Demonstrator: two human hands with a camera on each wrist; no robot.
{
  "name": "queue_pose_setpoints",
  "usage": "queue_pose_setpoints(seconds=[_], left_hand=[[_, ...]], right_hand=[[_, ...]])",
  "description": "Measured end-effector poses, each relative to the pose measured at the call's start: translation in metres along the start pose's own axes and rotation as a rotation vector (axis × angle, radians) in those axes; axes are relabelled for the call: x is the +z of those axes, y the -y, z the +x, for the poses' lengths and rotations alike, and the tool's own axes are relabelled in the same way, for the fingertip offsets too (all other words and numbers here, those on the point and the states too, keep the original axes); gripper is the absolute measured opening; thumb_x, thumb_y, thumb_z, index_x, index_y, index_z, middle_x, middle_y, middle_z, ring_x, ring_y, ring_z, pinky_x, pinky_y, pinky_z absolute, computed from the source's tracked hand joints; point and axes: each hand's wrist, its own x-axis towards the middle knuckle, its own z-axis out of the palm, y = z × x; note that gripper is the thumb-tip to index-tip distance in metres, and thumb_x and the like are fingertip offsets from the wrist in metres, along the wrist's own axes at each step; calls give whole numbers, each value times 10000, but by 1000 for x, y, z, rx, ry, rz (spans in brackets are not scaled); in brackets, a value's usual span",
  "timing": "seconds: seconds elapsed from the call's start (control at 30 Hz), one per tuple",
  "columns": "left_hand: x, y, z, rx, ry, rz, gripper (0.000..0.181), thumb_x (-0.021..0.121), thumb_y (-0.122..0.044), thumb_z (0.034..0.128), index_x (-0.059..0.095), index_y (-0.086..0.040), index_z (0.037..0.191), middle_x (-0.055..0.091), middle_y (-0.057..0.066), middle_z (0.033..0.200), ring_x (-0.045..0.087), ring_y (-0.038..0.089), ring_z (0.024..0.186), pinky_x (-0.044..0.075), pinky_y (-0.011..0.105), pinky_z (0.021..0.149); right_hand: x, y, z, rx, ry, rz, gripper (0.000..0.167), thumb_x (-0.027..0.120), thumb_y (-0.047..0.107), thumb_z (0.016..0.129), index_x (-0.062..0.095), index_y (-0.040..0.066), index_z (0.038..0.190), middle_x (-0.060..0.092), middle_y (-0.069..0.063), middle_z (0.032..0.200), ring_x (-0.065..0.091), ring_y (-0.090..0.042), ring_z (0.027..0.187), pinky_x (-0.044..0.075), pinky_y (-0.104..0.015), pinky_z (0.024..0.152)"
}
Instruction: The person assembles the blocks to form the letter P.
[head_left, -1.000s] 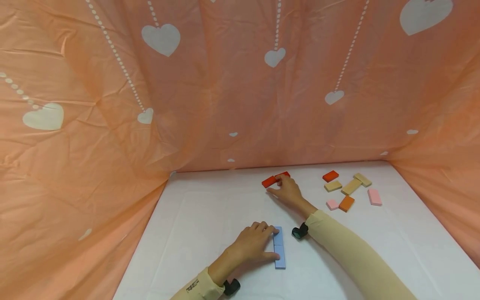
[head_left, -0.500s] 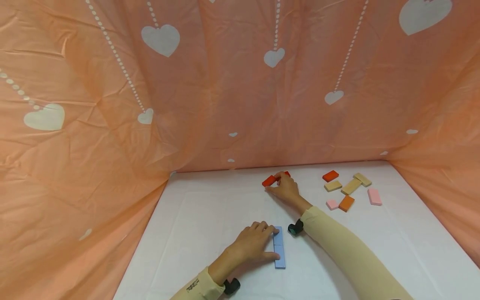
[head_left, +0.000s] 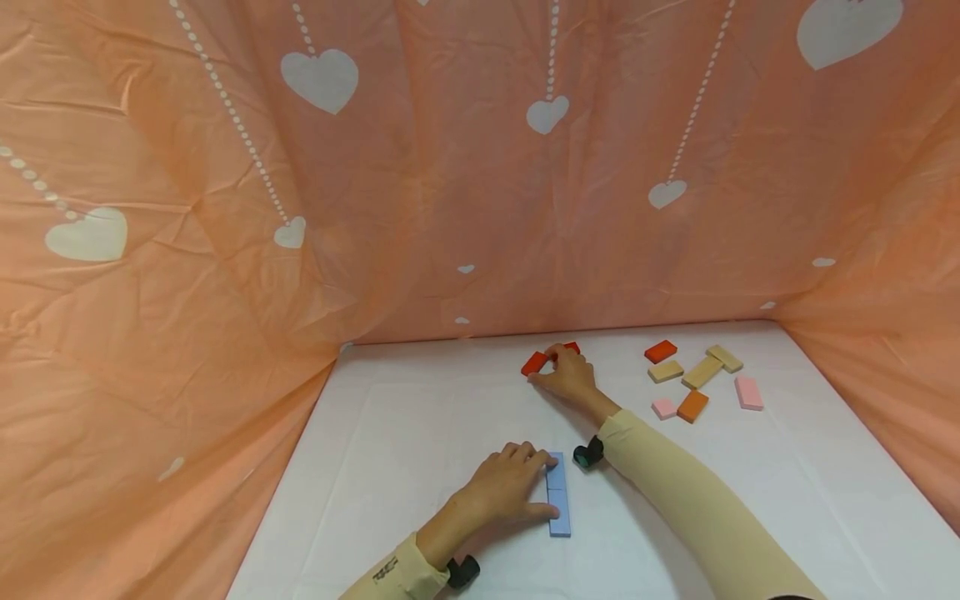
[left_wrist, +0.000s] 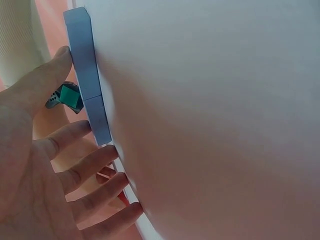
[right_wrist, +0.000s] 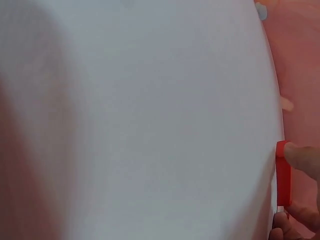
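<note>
Two light-blue blocks, the far one (head_left: 556,473) and the near one (head_left: 561,525), lie end to end on the white table. My left hand (head_left: 501,487) rests beside them with fingers extended, its thumb against the near block and index finger against the far one. In the left wrist view, both blue blocks (left_wrist: 82,55) stand against thumb and index finger. Toward the back, my right hand (head_left: 572,377) pinches a red block (head_left: 534,364) between thumb and finger; the right wrist view shows this red block (right_wrist: 283,177) held by its ends. Another red block (head_left: 573,346) is partly hidden behind that hand.
To the right lie a red block (head_left: 661,352), several pale wood-coloured blocks (head_left: 702,372), an orange block (head_left: 693,407), a pink block (head_left: 748,393) and a smaller pink one (head_left: 663,409). An orange curtain (head_left: 480,208) with white hearts hangs behind the table.
My right hand has shifted slightly left, and the red block in its grip has come a little apart from the other red one. My left hand and the blue blocks have stayed put.
</note>
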Motion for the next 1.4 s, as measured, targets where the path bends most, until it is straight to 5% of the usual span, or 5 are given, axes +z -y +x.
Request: queue_pose_setpoints(seconds=[0.23,0.57,1.23,1.4], left_hand=[[-1,0,1,-11,6,5,724,755,-681,908,584,-266,1476,617,-14,1367,580,212,1304,534,383,1027],[0,0,2,-18,16,-15,719,759,-672,909,587,-263,1474,616,-9,1364,580,223,1302,537,391,1015],[0,-1,2,-27,18,-24,738,760,-687,897,590,-270,1482,614,-7,1369,580,224,1300,547,400,1003],[0,-1,2,-30,22,-34,740,765,-685,893,590,-278,1486,616,-4,1378,579,224,1299,546,402,1007]], right_hand=[[-3,-1,-1,-4,20,27,545,847,333,908,659,9,1304,647,-88,1001,604,-280,929,415,-528,946],[-13,-12,-10,-109,177,185,553,872,257,908,627,-33,1311,636,-77,929,588,-229,856,508,-343,786],[-39,-33,-56,-311,292,206,515,888,210,891,641,18,1300,640,-29,932,557,-181,850,496,-279,740],[-39,-40,-66,-307,341,198,487,887,194,895,643,58,1293,631,28,915,565,-166,878,504,-266,772]])
